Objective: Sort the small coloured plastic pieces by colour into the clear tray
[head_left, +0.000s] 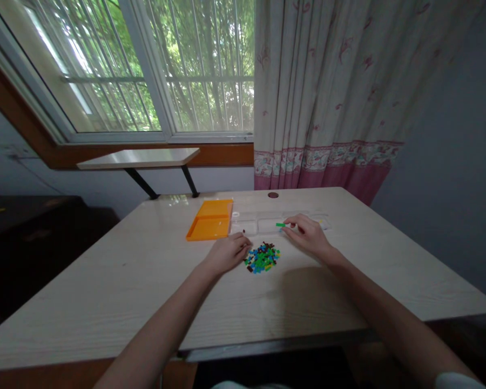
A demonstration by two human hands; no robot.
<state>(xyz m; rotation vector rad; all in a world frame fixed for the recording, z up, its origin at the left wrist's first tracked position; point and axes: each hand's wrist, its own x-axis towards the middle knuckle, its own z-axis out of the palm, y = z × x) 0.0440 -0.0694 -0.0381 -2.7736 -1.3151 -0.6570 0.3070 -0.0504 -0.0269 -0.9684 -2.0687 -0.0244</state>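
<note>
A small pile of tiny coloured bricks (262,257), mostly blue, green and dark brown, lies on the pale wooden table (146,281). My left hand (228,252) rests just left of the pile with its fingers curled, their tips at the pile's edge. My right hand (308,233) is beyond the pile on the right and pinches a small green brick (281,225) over the clear divided tray (267,222). A tiny dark piece (243,231) lies in the tray's left compartment.
An orange lid (210,219) lies flat to the left of the clear tray. A round hole (272,195) sits near the table's far edge. Behind are a window, a narrow shelf (140,158) and a patterned curtain (328,92). A dark cabinet (32,237) stands at left.
</note>
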